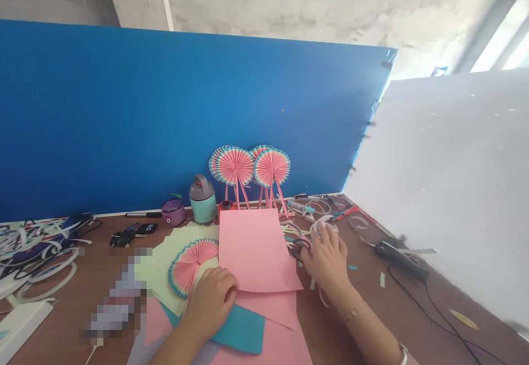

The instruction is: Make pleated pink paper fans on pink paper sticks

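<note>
My left hand (212, 299), fingers curled, rests at the lower left corner of a pink paper sheet (258, 252). Whatever its fingertips may hold is hidden. Just beyond it, a pleated pink fan with a blue edge (185, 268) lies partly opened on pale green sheets (152, 263). Below the hand is a piece of teal paper (243, 329). My right hand (328, 257) reaches over the right side of the pile with its fingers apart. Its thumb is beside the dark handles of scissors (301, 246), and its fingertips are over white curled strips (324, 224).
Several finished round pink fans (235, 166) stand by the blue partition (124, 117). A teal bottle (203, 202) and purple cup (173, 211) are left of them. A glue gun (400, 257) with a cable lies right; tangled cords (45, 260) and a power strip (25, 326) lie left.
</note>
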`<state>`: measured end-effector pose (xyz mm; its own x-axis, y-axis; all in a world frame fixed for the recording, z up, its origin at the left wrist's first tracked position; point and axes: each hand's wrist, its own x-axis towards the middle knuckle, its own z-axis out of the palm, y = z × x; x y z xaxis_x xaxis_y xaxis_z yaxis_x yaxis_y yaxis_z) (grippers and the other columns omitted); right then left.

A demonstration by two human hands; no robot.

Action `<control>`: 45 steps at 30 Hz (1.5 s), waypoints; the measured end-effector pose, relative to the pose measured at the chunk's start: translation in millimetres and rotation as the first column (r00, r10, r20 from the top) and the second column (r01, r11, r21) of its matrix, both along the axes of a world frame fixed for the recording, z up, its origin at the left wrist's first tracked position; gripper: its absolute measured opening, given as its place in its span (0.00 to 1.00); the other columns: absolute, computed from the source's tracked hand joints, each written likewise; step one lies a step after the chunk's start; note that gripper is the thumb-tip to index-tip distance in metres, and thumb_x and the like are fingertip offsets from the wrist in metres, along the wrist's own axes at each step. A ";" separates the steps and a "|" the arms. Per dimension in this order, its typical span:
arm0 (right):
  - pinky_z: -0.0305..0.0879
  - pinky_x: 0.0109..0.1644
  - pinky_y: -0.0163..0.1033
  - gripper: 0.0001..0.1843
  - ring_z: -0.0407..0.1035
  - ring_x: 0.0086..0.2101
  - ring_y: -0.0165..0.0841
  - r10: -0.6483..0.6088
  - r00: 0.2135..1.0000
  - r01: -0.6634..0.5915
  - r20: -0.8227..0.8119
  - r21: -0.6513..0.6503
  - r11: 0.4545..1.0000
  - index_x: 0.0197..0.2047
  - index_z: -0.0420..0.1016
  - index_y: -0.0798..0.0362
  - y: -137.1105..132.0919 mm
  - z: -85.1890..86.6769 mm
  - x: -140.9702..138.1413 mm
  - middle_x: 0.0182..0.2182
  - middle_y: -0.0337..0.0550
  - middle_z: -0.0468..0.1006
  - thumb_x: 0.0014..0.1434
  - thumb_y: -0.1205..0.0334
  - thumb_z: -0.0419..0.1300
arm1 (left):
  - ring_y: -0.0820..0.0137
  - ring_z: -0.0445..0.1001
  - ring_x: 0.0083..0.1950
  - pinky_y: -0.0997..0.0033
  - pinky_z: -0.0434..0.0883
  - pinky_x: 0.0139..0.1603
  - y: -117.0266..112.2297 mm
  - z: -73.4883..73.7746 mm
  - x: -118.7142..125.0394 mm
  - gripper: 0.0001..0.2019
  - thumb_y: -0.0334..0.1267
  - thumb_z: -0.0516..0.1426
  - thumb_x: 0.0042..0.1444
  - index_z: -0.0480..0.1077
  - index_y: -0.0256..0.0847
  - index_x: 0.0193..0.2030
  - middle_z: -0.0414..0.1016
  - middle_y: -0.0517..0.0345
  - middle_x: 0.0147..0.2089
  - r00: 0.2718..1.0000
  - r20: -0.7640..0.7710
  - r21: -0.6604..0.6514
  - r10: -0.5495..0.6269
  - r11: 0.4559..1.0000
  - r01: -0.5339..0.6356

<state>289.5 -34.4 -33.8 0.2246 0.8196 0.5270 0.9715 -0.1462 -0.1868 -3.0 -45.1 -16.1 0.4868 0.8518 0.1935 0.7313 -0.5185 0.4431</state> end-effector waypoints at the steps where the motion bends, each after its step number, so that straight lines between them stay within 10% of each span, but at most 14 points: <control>1: 0.45 0.56 0.65 0.22 0.49 0.59 0.58 0.004 1.000 -0.002 0.028 -0.060 0.998 0.50 0.69 0.62 -1.4 -2.2 -0.9 0.58 0.68 0.60 0.52 0.61 0.55 | 0.64 0.69 0.38 0.64 0.63 0.41 -0.8 0.9 0.6 0.10 0.26 0.50 0.50 0.71 0.43 0.29 0.74 0.57 0.32 1.000 -0.019 -0.010 -0.010 1.000 0.010; 5: 0.46 0.55 0.66 0.20 0.50 0.58 0.60 -0.034 0.999 0.034 0.007 0.041 0.999 0.47 0.70 0.64 -3.7 1.6 6.2 0.55 0.71 0.63 0.56 0.57 0.54 | 0.65 0.69 0.39 0.64 0.63 0.41 -1.7 0.8 3.0 0.10 0.27 0.50 0.51 0.71 0.42 0.28 0.73 0.57 0.32 0.999 -0.044 -0.028 0.003 1.000 -0.004; 7: 0.54 0.53 0.59 0.15 0.57 0.55 0.52 0.161 0.986 -0.152 -0.054 0.142 0.978 0.45 0.72 0.56 -5.7 11.2 3.7 0.53 0.61 0.67 0.59 0.58 0.51 | 0.65 0.70 0.39 0.65 0.63 0.41 -0.7 -1.5 3.8 0.11 0.27 0.49 0.52 0.71 0.42 0.28 0.73 0.56 0.32 0.999 -0.041 -0.026 0.034 0.999 -0.035; 11: 0.61 0.47 0.46 0.07 0.67 0.41 0.39 0.666 0.722 -0.679 -0.189 -0.008 0.734 0.38 0.72 0.50 -15.1 25.8 -22.6 0.37 0.46 0.75 0.56 0.62 0.56 | 0.65 0.70 0.39 0.66 0.63 0.40 3.0 -6.4 4.0 0.11 0.28 0.50 0.52 0.71 0.42 0.27 0.74 0.56 0.32 0.994 -0.030 -0.027 0.101 0.994 -0.102; 16: 0.60 0.40 0.41 0.06 0.65 0.35 0.36 0.668 0.701 -0.713 -0.249 -0.223 0.665 0.29 0.71 0.52 -20.5 20.2 -43.2 0.30 0.42 0.73 0.49 0.73 0.56 | 0.65 0.71 0.40 0.67 0.63 0.41 4.5 -3.5 0.6 0.10 0.27 0.51 0.50 0.72 0.43 0.28 0.75 0.57 0.33 0.993 -0.001 -0.087 0.116 0.989 -0.116; 22: 0.62 0.41 0.38 0.09 0.67 0.35 0.34 0.613 0.583 -0.784 -0.533 -0.170 0.597 0.27 0.74 0.52 -14.0 10.7 -30.9 0.30 0.41 0.73 0.49 0.74 0.57 | 0.66 0.71 0.38 0.70 0.63 0.37 5.3 8.0 -8.7 0.04 0.32 0.54 0.47 0.70 0.43 0.28 0.74 0.59 0.32 0.995 0.011 -0.196 0.097 0.976 -0.093; 29: 0.64 0.44 0.40 0.06 0.68 0.37 0.34 0.506 0.540 -0.768 -0.672 -0.147 0.623 0.23 0.74 0.53 -13.3 7.7 -27.4 0.34 0.42 0.74 0.48 0.72 0.59 | 0.68 0.69 0.35 0.71 0.63 0.35 4.3 15.0 -10.2 0.08 0.30 0.50 0.50 0.66 0.41 0.22 0.70 0.60 0.30 0.998 0.056 -0.241 0.042 0.970 -0.027; 45: 0.60 0.41 0.40 0.10 0.63 0.34 0.34 0.501 0.717 -0.659 -0.485 -0.237 0.714 0.19 0.61 0.53 -12.6 4.7 -41.3 0.29 0.42 0.69 0.47 0.75 0.52 | 0.69 0.66 0.34 0.71 0.60 0.34 3.9 -6.4 -0.3 0.08 0.27 0.49 0.50 0.61 0.41 0.23 0.66 0.57 0.32 0.978 -0.092 -0.132 0.190 0.971 -0.201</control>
